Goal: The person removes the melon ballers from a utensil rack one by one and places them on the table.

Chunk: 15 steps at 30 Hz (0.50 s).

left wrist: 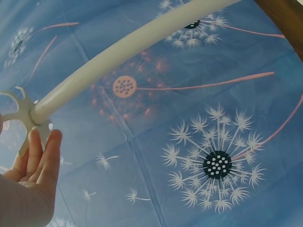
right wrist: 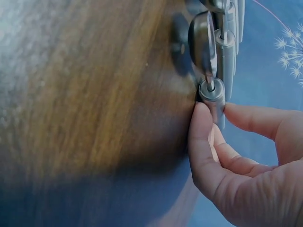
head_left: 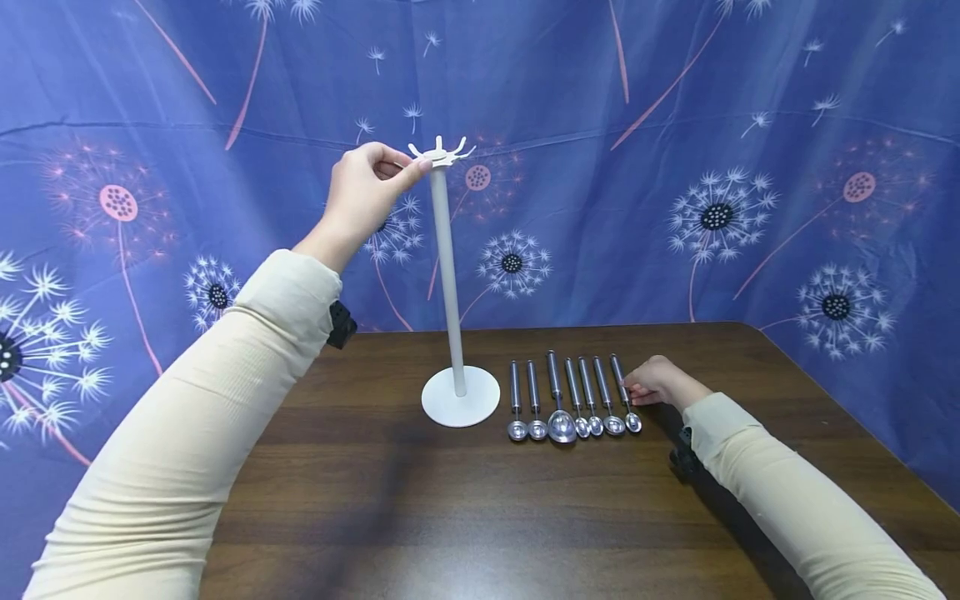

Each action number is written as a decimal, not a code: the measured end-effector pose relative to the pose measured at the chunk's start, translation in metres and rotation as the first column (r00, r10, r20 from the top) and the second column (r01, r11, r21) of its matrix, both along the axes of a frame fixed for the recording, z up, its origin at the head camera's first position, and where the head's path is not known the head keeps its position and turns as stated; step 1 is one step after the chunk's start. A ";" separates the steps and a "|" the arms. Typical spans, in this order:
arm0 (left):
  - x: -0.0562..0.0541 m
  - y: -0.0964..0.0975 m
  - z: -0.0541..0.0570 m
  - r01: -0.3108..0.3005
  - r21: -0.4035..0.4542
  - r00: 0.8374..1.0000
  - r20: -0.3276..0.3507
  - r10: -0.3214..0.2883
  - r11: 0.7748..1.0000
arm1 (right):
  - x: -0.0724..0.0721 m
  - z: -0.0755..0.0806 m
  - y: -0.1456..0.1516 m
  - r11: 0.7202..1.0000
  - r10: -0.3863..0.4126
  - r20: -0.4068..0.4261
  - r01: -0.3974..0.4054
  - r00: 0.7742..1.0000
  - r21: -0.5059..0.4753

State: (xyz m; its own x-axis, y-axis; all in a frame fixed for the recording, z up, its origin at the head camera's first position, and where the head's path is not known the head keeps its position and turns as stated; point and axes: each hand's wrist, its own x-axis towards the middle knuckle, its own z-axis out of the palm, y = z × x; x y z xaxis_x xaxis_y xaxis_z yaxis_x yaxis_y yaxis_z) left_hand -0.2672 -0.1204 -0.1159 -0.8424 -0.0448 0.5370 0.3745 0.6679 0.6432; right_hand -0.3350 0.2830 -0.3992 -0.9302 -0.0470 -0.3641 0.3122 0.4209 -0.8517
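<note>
A white stand [head_left: 447, 275] rises from a round base on the table, with a crown of curved hooks [head_left: 444, 156] at its top. My left hand [head_left: 363, 196] pinches the edge of that crown between thumb and fingers; the left wrist view shows the fingertips behind a hook. To the stand's right, several metal measuring spoons [head_left: 562, 427] lie in a row, handles pointing away from me and bowls toward me. Around the handle of the rightmost spoon [right wrist: 202, 45], the thumb and fingers of my right hand [head_left: 662, 383] close in a pinch. No spoon hangs on the hooks.
The brown wooden table [head_left: 465, 517] ends at a back edge just beyond the spoon handles. Behind it hangs a blue cloth [head_left: 600, 217] printed with dandelions. The table's right edge slants past my right forearm.
</note>
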 end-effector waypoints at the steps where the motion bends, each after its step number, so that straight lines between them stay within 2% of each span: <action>1: -0.001 0.001 -0.002 0.000 0.004 1.000 -0.017 0.000 1.000 | 0.000 0.000 0.000 1.000 -0.001 -0.005 0.001 1.000 0.002; 7: -0.003 0.002 -0.007 0.004 0.034 0.996 -0.087 -0.001 0.999 | 0.003 0.001 0.002 1.000 -0.013 -0.016 0.013 1.000 -0.010; 15: -0.003 0.002 -0.007 0.012 0.053 0.996 -0.090 -0.008 0.999 | 0.004 0.002 0.004 0.998 -0.022 -0.012 0.022 1.000 -0.054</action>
State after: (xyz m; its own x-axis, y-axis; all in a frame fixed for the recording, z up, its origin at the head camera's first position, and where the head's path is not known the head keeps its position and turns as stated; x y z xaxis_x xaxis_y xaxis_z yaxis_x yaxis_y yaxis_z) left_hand -0.2706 -0.1179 -0.1229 -0.7915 -0.0671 0.6075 0.4388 0.6296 0.6412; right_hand -0.3308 0.2866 -0.3976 -0.9356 -0.0454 -0.3500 0.3101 0.3677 -0.8767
